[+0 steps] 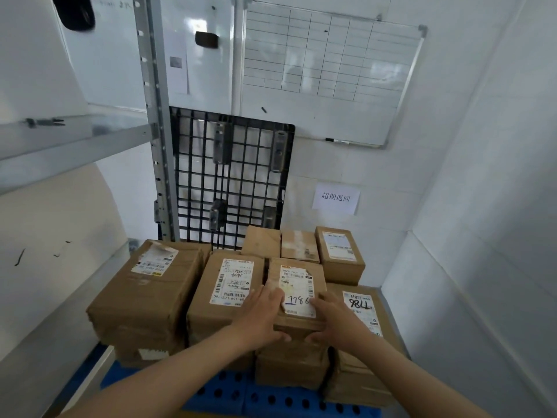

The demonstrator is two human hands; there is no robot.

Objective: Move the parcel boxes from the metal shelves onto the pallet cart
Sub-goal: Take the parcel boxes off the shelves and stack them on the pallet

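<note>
Several brown parcel boxes are stacked on the blue pallet cart in the lower middle. A small box with a white label sits on top of the stack at the centre. My left hand holds its left near corner, fingers on top and thumb on the front face. My right hand holds its right near corner the same way. A larger labelled box lies to the left, another beside it, and one marked 786 lies to the right.
The metal shelves with a perforated upright stand at the left. A black plastic pallet leans against the back wall. Above it hang whiteboards. A white wall closes in the right side.
</note>
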